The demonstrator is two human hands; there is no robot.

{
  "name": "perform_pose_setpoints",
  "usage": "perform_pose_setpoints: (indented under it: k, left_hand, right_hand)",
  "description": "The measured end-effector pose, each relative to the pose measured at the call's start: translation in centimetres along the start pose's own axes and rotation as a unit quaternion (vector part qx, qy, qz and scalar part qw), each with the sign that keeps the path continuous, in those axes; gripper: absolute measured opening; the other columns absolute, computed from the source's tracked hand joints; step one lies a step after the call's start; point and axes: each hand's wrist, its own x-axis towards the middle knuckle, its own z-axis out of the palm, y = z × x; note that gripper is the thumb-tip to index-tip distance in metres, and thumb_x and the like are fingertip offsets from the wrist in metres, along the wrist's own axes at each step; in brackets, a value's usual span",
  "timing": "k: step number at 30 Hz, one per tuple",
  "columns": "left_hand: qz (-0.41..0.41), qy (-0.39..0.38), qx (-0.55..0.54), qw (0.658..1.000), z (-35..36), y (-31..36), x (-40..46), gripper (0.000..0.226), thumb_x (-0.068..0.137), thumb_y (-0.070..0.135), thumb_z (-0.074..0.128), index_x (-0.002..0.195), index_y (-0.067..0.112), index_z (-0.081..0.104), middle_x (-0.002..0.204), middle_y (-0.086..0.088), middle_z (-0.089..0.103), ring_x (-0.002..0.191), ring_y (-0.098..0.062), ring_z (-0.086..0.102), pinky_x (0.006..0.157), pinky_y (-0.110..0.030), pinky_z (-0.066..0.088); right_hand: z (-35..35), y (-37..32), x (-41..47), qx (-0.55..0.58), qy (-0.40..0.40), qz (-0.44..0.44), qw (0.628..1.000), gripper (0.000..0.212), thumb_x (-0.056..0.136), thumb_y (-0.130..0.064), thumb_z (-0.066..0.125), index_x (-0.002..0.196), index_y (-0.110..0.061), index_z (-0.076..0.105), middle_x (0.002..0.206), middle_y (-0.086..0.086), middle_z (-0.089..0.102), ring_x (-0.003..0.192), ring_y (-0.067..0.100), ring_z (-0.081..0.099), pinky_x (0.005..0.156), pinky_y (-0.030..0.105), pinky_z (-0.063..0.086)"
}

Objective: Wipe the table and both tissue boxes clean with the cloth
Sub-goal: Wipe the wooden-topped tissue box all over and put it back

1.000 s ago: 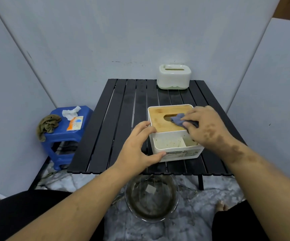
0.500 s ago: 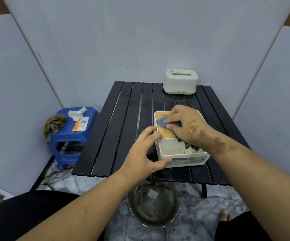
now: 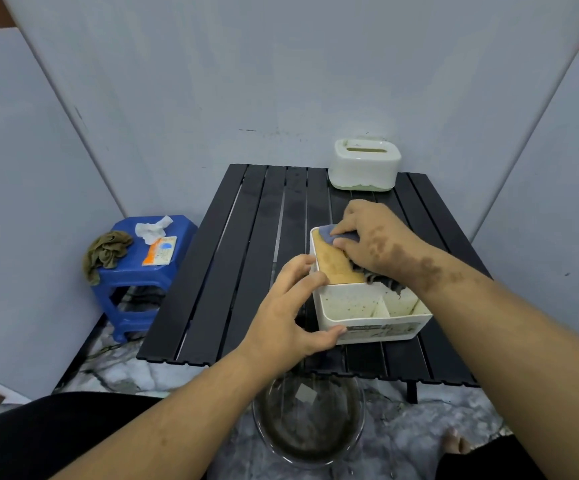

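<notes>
Slatted black table [image 3: 246, 271]; right hand [image 3: 378, 240] presses cloth [image 3: 328, 233]; bamboo-lidded box [image 3: 371, 317]

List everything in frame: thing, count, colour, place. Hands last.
table: 1, black slatted, centre
tissue box with wooden lid: 1, white, near right part of table, speckled with dirt inside
tissue box: 1, white with green base, far edge of table
cloth: 1, blue-grey, on the wooden lid
stool: 1, blue, left of table
rag: 1, olive, on stool
wipe packet: 1, orange, on stool
tissue: 1, white, crumpled on stool
bowl: 1, clear glass, floor below the table's near edge
left hand: grips the lidded box's left side
right hand: presses the cloth onto the lid
</notes>
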Motion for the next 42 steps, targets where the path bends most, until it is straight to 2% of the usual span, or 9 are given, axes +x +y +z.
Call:
perform_pose_setpoints:
  k: [3,5,14,21,27,30,35,39,42]
  left_hand:
    - [0.022,0.013,0.03,0.999,-0.1,-0.2,0.2,0.059,0.069,0.034,0.091,0.118,0.016,0.063,0.141,0.009,0.047,0.131,-0.014,0.05,0.105,-0.036,0.048]
    - [0.02,0.013,0.052,0.998,0.0,-0.2,0.3,0.059,0.07,0.04,0.09,0.119,0.021,0.063,0.142,0.012,0.048,0.13,-0.012,0.05,0.104,-0.039,0.049]
    - [0.089,0.018,0.122,0.988,0.0,-0.1,1.2,0.061,0.067,0.047,0.088,0.11,0.011,0.064,0.124,0.002,0.055,0.102,-0.018,0.057,0.086,-0.034,0.048]
    - [0.103,-0.002,0.132,0.986,0.1,-0.4,1.9,0.061,0.07,0.051,0.086,0.11,0.011,0.062,0.12,0.004,0.056,0.092,-0.021,0.059,0.074,-0.043,0.049]
    - [0.084,-0.019,0.116,0.989,0.3,-0.5,2.0,0.063,0.071,0.054,0.084,0.115,0.014,0.062,0.13,0.007,0.056,0.103,-0.021,0.062,0.081,-0.042,0.053]
    - [0.077,-0.018,0.113,0.99,0.2,-0.3,2.0,0.062,0.072,0.054,0.084,0.115,0.016,0.061,0.129,0.009,0.056,0.098,-0.02,0.061,0.08,-0.041,0.052]
    - [0.056,-0.024,0.078,0.995,0.4,-0.5,1.8,0.06,0.071,0.046,0.088,0.115,0.019,0.059,0.127,0.013,0.053,0.115,-0.014,0.057,0.11,-0.054,0.042]
    - [0.039,-0.028,0.051,0.998,0.4,-0.4,1.7,0.06,0.069,0.04,0.091,0.116,0.022,0.057,0.13,0.016,0.051,0.12,-0.016,0.056,0.106,-0.05,0.048]
    - [0.036,-0.019,0.044,0.998,0.2,-0.3,1.7,0.059,0.067,0.04,0.092,0.112,0.024,0.057,0.127,0.017,0.051,0.115,-0.016,0.057,0.097,-0.042,0.051]
  right_hand:
    - [0.2,-0.5,-0.1,0.035,-0.018,-0.05,0.998,0.018,0.091,-0.025,0.063,0.103,-0.021,0.075,0.104,0.0,0.059,0.098,0.018,0.057,0.089,0.033,0.044]
    - [-0.3,0.5,0.6,0.001,-0.01,-0.003,1.0,0.021,0.093,-0.027,0.06,0.109,-0.021,0.073,0.11,0.0,0.059,0.103,0.019,0.056,0.092,0.032,0.043]
    - [0.7,0.3,2.2,-0.005,-0.017,-0.011,1.0,0.022,0.096,-0.026,0.055,0.11,-0.025,0.071,0.108,-0.003,0.055,0.103,0.019,0.05,0.094,0.037,0.042]
    - [0.4,1.0,2.8,-0.1,-0.064,-0.058,0.991,0.023,0.096,-0.029,0.053,0.114,-0.027,0.067,0.108,0.001,0.052,0.101,0.022,0.047,0.09,0.038,0.044]
    - [-4.1,7.8,-0.3,-0.122,-0.088,0.04,0.988,0.024,0.094,-0.026,0.057,0.114,-0.019,0.071,0.112,0.005,0.058,0.106,0.022,0.054,0.085,0.023,0.037]
    - [-4.1,9.7,-2.2,-0.075,-0.056,0.081,0.992,0.025,0.092,-0.02,0.062,0.116,-0.018,0.07,0.112,0.003,0.062,0.106,0.024,0.057,0.096,0.034,0.043]
    - [-3.2,9.4,-2.1,-0.072,-0.049,0.073,0.994,0.027,0.096,-0.023,0.056,0.119,-0.018,0.068,0.117,0.003,0.058,0.109,0.022,0.053,0.097,0.032,0.041]
    - [-2.5,5.5,0.7,-0.137,-0.095,0.003,0.986,0.031,0.099,-0.03,0.049,0.125,-0.023,0.064,0.126,0.002,0.053,0.117,0.023,0.047,0.099,0.029,0.035]
    - [-0.3,2.0,2.3,-0.12,-0.066,-0.075,0.988,0.027,0.099,-0.027,0.049,0.118,-0.022,0.067,0.121,-0.001,0.056,0.109,0.021,0.049,0.092,0.025,0.032]
